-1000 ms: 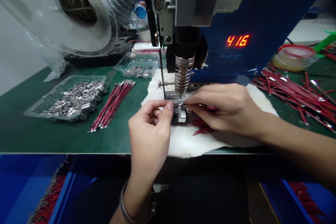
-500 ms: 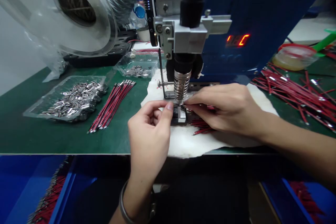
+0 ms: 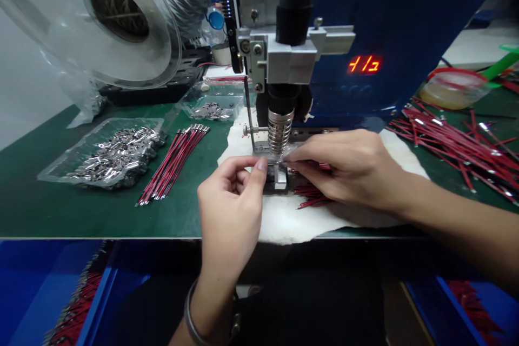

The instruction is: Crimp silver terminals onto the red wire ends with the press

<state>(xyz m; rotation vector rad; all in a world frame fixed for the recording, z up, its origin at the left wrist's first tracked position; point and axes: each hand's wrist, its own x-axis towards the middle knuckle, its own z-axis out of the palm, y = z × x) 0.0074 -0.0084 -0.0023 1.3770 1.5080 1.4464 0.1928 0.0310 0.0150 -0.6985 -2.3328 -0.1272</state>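
Under the soldering machine's coiled metal tip (image 3: 280,132), a small metal fixture (image 3: 280,177) stands between my two hands. My left hand (image 3: 235,200) is closed at the fixture's left side, thumb and forefinger pinched together; whatever they hold is too small to make out. From the right, my right hand (image 3: 348,167) pinches close to the tip, and what lies between its fingertips is hidden. Beneath the right hand, a bunch of red and black wires (image 3: 310,194) rests on a white cloth (image 3: 292,221).
Left on the green table (image 3: 178,221) are a clear tray of small metal parts (image 3: 117,154), a row of red-black wires (image 3: 174,165) and a smaller tray (image 3: 213,108). At right lie a loose wire pile (image 3: 458,140) and a red-rimmed tub (image 3: 454,86). A blue machine housing (image 3: 365,11) rises behind.
The red digits on the blue machine read differently. Both hands stay nearly in place at the fixture, and the view has shifted very slightly.
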